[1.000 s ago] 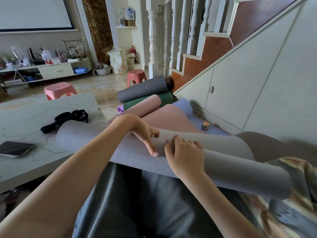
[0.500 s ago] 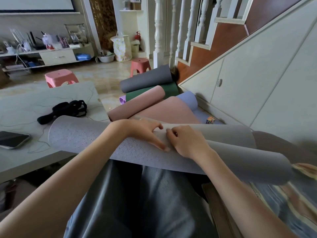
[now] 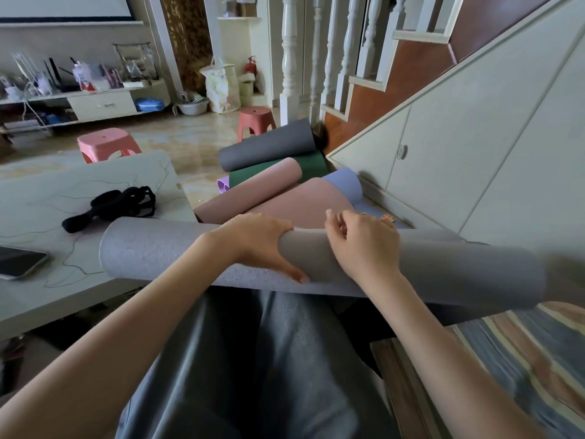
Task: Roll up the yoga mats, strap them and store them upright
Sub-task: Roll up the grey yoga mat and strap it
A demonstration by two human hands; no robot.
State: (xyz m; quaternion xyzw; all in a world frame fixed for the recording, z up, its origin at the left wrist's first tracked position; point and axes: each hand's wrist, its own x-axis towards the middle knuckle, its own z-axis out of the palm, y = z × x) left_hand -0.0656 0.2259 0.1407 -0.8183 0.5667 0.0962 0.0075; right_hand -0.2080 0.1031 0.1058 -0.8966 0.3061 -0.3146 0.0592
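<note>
A grey yoga mat point(image 3: 459, 267) lies rolled across my lap, its left end resting on the table edge. My left hand point(image 3: 256, 245) grips the roll near its middle, thumb on the near side and fingers over the top. My right hand point(image 3: 364, 245) sits just to the right on top of the roll with its fingers curled at the far edge. Black straps point(image 3: 120, 204) lie in a bundle on the table. On the floor beyond are more mats: a pink roll point(image 3: 253, 191), a dark grey roll point(image 3: 269, 150), a green one point(image 3: 281, 172) and a lilac one point(image 3: 345, 185).
The pale table point(image 3: 63, 299) at the left holds a phone point(image 3: 19, 261). Two pink stools point(image 3: 107, 144) stand on the floor. White cabinet panels under the stairs point(image 3: 459, 147) run along the right. A striped cushion point(image 3: 522, 359) lies at the lower right.
My left hand has gone from pressing flat fingers on the mat to wrapping around the roll. My right hand has shifted a little right along the top. The roll looks tighter.
</note>
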